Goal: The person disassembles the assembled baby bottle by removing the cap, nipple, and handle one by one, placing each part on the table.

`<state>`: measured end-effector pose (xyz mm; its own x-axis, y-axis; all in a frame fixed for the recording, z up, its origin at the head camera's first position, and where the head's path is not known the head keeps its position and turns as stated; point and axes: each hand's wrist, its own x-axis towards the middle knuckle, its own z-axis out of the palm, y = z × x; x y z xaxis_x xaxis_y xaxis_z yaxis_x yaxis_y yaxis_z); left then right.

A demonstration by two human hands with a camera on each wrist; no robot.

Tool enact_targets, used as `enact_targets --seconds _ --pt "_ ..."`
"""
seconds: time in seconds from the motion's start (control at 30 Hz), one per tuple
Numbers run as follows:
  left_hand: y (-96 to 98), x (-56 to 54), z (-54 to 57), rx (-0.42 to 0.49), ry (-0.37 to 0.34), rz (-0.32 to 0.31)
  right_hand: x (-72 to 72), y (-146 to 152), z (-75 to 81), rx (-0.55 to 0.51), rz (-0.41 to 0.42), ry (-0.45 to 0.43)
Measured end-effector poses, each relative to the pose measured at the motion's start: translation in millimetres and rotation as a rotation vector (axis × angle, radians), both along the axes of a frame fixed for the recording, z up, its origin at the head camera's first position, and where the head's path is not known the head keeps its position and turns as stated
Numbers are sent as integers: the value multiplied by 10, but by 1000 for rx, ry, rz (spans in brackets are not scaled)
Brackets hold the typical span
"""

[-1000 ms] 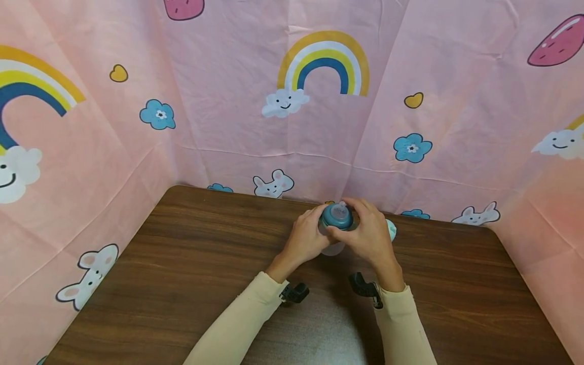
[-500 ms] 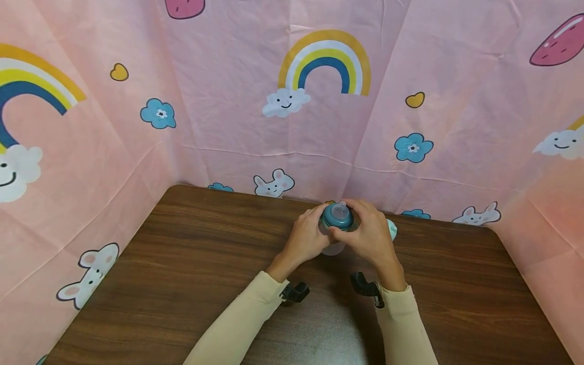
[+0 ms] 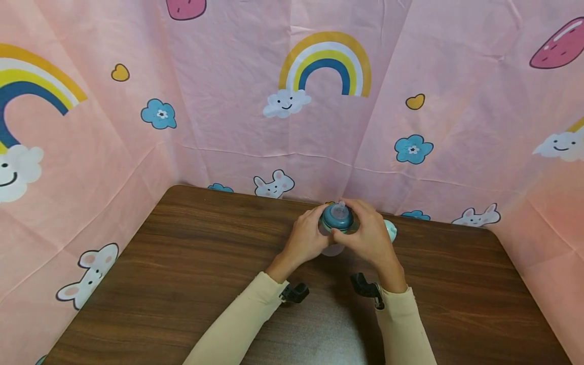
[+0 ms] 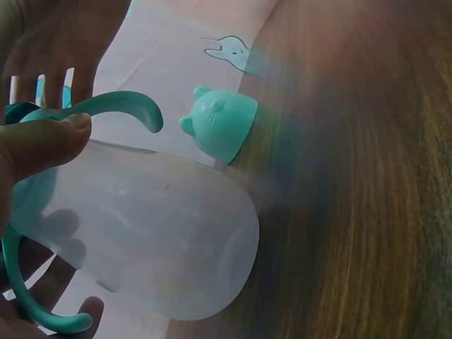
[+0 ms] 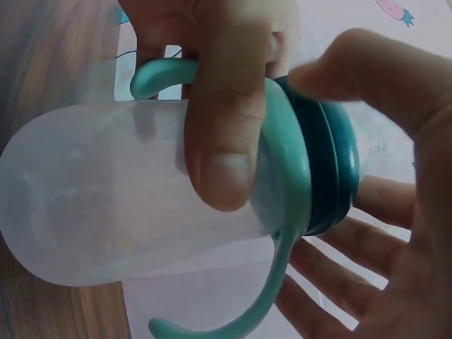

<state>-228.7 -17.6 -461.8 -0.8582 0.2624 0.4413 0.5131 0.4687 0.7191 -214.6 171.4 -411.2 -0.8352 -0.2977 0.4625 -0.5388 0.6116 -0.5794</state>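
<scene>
A baby bottle (image 4: 162, 233) with a translucent body stands near the table's far edge, between both hands. It has a mint two-armed handle ring (image 5: 288, 152), a dark teal screw collar (image 5: 325, 162) and a clear nipple (image 3: 339, 210) on top. My left hand (image 3: 302, 235) grips the body just below the collar, its thumb across the front in the right wrist view. My right hand (image 3: 368, 234) holds the collar from the other side, thumb against its rim and fingers around the far side. In the head view, the hands hide much of the bottle.
A mint animal-shaped cap (image 4: 220, 126) with small ears rests on the table just right of the bottle, partly behind the right hand in the head view. The brown wooden table (image 3: 191, 263) is enclosed by pink printed cloth (image 3: 228, 101) at the back and sides.
My right thumb has shifted slightly to the right along the collar. Both hands and the bottle otherwise stay in nearly the same place.
</scene>
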Motion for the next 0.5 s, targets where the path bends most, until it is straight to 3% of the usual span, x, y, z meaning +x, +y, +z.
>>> enact_targets --seconds 0.5 --pt "20 11 16 -10 -31 16 18 -14 8 34 -158 -90"
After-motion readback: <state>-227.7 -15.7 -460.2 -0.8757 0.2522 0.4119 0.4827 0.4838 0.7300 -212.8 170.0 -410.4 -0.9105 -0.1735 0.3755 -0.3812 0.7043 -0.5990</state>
